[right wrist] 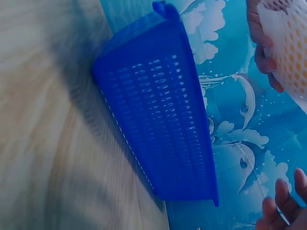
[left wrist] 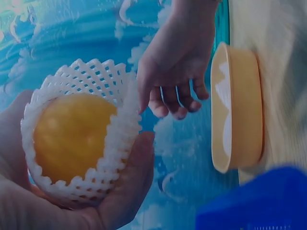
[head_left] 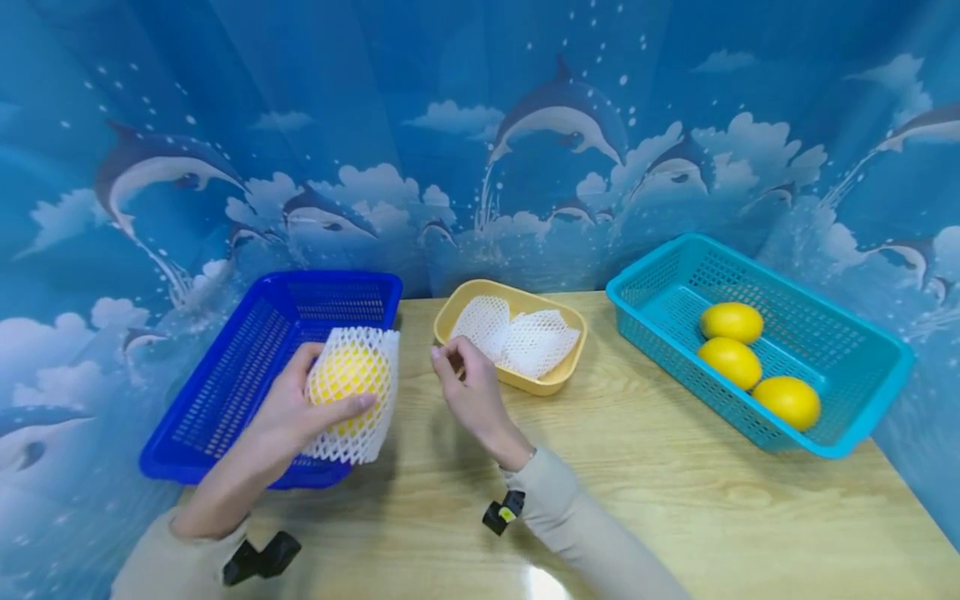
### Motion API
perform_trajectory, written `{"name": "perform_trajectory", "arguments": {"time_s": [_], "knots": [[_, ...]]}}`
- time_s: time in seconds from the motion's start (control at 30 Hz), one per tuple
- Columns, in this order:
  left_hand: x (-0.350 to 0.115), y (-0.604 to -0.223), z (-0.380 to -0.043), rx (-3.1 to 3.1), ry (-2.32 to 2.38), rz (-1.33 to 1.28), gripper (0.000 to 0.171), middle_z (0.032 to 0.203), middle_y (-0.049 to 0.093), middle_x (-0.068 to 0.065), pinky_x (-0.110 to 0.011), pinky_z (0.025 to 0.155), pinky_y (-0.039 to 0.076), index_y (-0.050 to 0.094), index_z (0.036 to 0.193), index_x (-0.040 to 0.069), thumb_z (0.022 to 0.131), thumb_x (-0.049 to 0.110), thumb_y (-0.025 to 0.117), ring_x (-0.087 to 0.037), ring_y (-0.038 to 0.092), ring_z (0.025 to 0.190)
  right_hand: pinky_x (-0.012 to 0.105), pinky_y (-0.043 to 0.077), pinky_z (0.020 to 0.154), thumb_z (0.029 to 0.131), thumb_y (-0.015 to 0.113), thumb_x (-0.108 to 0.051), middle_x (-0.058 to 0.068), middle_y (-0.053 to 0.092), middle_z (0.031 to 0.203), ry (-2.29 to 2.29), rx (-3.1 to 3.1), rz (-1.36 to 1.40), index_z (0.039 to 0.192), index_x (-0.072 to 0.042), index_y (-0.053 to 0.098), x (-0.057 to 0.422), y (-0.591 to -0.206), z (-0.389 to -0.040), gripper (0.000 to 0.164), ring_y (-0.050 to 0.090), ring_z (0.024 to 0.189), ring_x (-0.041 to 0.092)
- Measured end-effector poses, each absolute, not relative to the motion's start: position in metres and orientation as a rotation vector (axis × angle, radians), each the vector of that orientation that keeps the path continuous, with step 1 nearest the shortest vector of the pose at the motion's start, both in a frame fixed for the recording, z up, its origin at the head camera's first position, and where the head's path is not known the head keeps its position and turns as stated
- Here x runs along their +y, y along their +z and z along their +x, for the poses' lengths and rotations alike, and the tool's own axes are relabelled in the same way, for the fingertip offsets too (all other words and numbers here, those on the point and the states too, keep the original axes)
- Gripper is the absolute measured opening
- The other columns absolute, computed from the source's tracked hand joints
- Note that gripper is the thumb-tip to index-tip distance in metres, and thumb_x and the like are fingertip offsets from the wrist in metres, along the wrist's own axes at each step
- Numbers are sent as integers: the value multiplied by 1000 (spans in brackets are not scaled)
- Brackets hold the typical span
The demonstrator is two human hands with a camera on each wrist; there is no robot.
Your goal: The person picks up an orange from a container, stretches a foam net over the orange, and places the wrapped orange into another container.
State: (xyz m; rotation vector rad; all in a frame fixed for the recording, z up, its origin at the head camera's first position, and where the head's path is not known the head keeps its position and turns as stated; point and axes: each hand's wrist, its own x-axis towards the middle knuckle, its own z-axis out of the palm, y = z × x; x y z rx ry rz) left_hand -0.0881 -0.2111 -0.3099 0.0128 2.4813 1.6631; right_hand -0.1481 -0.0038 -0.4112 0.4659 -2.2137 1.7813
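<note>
Dolphin-print curtain [head_left: 420,67] faces us; our left hand [head_left: 294,404] clasps yellow fruit [left wrist: 74,136] in foam net [left wrist: 121,143], our right hand [head_left: 477,396] curls loosely, empty; slack grip could let the fruit slip out

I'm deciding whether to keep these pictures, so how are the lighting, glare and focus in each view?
Head view: brightest, with a white glare spot on the wooden table at the bottom edge; left wrist: darker, the foam net fairly clear but the dark blue basket in the corner soft; right wrist: also dim, a shadow beside that basket, the wood grain blurred.
</note>
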Motion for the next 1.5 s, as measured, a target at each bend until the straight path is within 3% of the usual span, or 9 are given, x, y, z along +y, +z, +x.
{"name": "perform_trajectory", "arguments": {"time_s": [0.23,0.4,0.57,0.77,1.2,1.37,1.5], "knots": [[-242,-301,-114,2422,1727,-107,69,119,51,-18,-37,74,58,27,140,6,92,26,71,-15,65,87,30,45,74,101,51,-38,0,55,93,1555,-2377,430,96,-12,57,-31,-406,-162,27,54,88,21],[-257,-298,-133,2543,1645,-177,78,123,47,-17,-29,73,56,23,144,4,91,35,71,-11,60,88,28,41,76,101,47,-45,2,54,96,1368,-2470,428,100,-12,54,-49,-405,-172,34,51,89,18],[-265,-300,-150,2728,1511,-208,88,131,43,-20,-26,70,55,19,148,4,89,42,72,-20,55,96,28,38,73,101,47,-46,0,51,96,1168,-2546,395,103,-13,52,-61,-411,-183,33,47,86,15],[-275,-307,-172,2831,1444,-253,87,131,40,-23,-25,67,53,20,145,2,88,41,73,-28,51,102,29,35,73,100,46,-50,-1,49,98,1043,-2656,315,107,-13,53,-73,-422,-196,38,45,85,16],[-293,-334,-216,2991,1148,-320,97,129,41,-33,-54,86,47,18,147,-1,83,44,75,-44,47,110,29,34,69,99,47,-53,0,46,94,732,-2725,364,98,-15,50,-87,-438,-207,38,44,82,18],[-302,-346,-230,3047,1030,-262,98,124,42,-35,-58,80,48,19,145,-5,81,42,77,-46,49,105,31,36,71,100,41,-52,2,50,97,596,-2752,390,104,-13,55,-90,-443,-208,41,47,85,19],[-309,-358,-241,3066,901,-243,101,124,38,-39,-62,76,45,17,145,-8,80,43,76,-51,46,104,32,35,70,101,37,-50,2,51,95,534,-2745,390,101,-14,55,-93,-449,-210,40,47,82,19]]}}
